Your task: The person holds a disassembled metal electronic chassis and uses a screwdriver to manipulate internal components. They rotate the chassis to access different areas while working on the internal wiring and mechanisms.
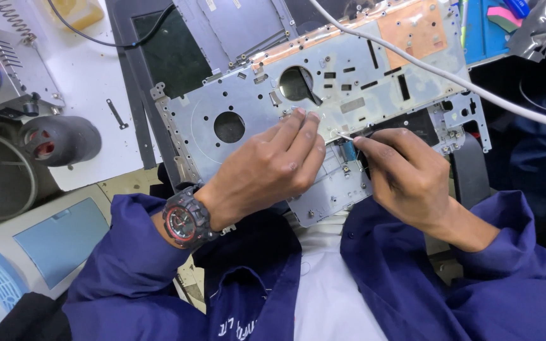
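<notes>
1. the left hand [273,167] lay palm down on a grey metal laptop chassis plate [248,101], its fingertips [304,115] pressed flat and close together on the metal, grasping nothing.
2. the right hand [406,173] was pinched shut on a thin metal tool [347,137], whose tip pointed left toward the left fingertips.
3. the tool tip sat just above a small blue ribbon connector [347,150] on the plate, between the two hands; whether it touched could not be told.
4. the plate rested tilted across the person's lap and the edge of the white bench [90,82], with round holes and slots cut through it.
5. a white cable [450,76] crossed over the plate's upper right part.
6. a black and red wristwatch [184,221] sat on the left wrist, beside the blue jacket sleeve [127,265].
7. a dark round object [58,139] lay on the bench well left of the plate.
</notes>
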